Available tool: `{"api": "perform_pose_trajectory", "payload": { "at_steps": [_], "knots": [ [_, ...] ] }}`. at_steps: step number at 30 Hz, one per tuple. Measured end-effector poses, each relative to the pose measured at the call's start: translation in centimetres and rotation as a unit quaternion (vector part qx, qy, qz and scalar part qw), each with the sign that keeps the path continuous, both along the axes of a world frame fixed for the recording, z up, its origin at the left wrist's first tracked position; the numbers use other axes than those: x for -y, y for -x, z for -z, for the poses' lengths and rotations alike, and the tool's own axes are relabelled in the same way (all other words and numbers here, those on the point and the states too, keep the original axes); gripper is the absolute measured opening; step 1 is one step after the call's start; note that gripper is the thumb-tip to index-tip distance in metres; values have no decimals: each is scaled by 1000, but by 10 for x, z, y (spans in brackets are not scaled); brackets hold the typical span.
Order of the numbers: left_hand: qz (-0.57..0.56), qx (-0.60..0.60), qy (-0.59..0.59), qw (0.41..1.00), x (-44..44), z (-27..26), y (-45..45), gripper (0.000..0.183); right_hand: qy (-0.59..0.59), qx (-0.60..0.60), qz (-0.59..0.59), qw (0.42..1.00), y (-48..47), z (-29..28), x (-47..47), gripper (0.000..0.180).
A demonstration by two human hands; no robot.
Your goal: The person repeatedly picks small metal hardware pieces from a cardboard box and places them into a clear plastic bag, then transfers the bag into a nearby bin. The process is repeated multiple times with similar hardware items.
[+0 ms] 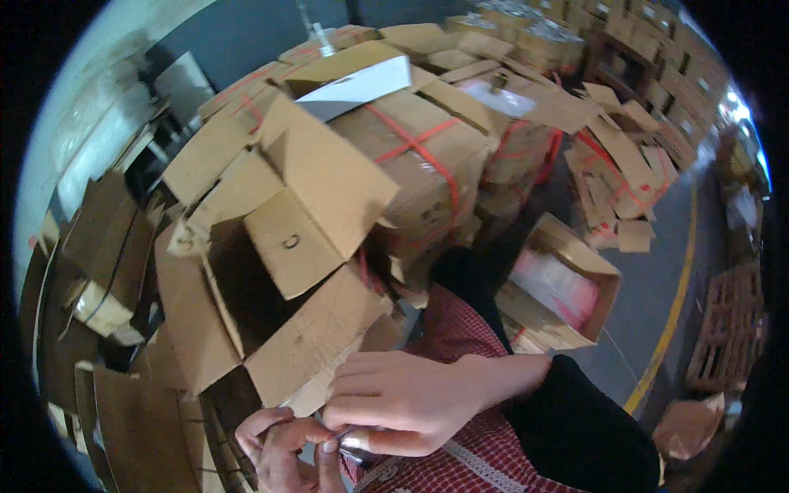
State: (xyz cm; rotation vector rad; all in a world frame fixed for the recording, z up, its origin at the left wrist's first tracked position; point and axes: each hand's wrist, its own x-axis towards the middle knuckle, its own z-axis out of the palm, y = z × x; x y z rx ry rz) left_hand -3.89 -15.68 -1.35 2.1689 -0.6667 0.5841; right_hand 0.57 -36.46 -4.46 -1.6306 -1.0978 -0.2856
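My two hands meet low in the head view, in front of a red checked apron (pixel 468 425). With bent fingertips my left hand (pixel 286 453) pinches a small shiny object (pixel 356 455), mostly covered by fingers, so its kind is unclear. My right hand (pixel 413 400) reaches across from the right, back of the hand up, with thumb and forefinger closed on the same object. Just beyond both hands stands a large cardboard carton (pixel 308 345), its flaps spread outward and its inside dark.
Behind that carton, cardboard boxes bound with red strapping (pixel 425 148) are stacked. On the right a shallow carton (pixel 555 283) holds something pink and white. Flattened cardboard (pixel 135 419) lies at left. A yellow line (pixel 672 308) runs along the floor, near a wooden pallet (pixel 727 326).
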Motion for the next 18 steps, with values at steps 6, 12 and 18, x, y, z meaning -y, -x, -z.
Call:
{"api": "perform_pose_trajectory", "payload": {
  "at_steps": [6,12,18],
  "knots": [
    [72,-54,46,995,9,15,-6,9,-40,-16,47,998,3,13,14,16],
    [83,47,-42,995,25,11,-26,10,-46,5,98,994,4,18,27,16],
    [103,-108,36,988,41,17,-28,16,-21,17,130,991,7,18,42,25]
  ]
}}
